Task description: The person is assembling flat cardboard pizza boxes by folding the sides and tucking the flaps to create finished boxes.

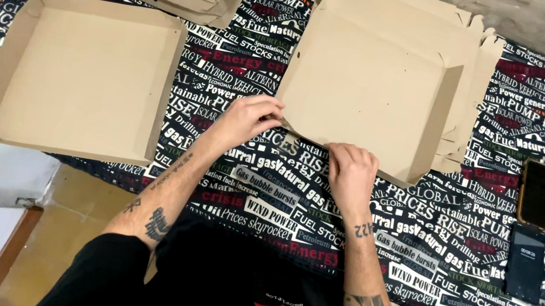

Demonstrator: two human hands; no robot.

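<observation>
While both hands, left hand (247, 117) and right hand (351, 171), pinch the near flap of the half-folded box (366, 87), folding is underway; next comes tucking that wall upright.

Single head-worn view, close, straight down over the table (424, 224) from its near edge.

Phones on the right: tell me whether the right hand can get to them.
Probably yes: the right hand rests on the half-folded box, and only bare tablecloth lies between it and the phones.
</observation>
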